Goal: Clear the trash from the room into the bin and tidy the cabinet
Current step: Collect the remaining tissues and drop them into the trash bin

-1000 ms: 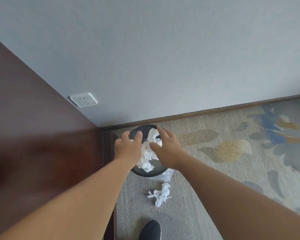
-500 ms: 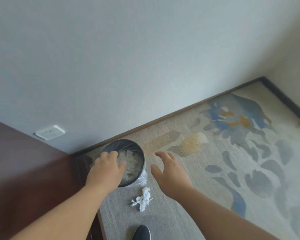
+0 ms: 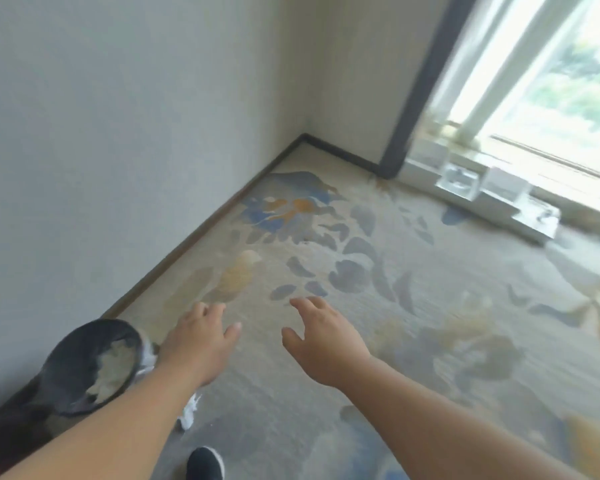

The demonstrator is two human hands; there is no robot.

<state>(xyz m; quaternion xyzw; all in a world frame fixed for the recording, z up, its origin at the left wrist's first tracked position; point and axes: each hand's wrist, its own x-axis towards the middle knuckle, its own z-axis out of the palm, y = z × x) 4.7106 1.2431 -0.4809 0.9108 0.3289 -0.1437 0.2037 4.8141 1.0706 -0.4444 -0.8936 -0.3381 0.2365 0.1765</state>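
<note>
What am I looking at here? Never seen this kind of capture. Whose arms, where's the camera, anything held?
There is no robot here. A person wears one wide-angle camera on the head, looking forward and down, so the two bare arms are their own. The left hand and right hand are both open over the patterned carpet and hold nothing. At lower left stands a round black trash bin with white crumpled paper inside. A scrap of white paper lies on the carpet beside the bin, partly hidden by the left forearm. A black shoe shows at the bottom edge. A window is at upper right; the picture there is blurred.
</note>
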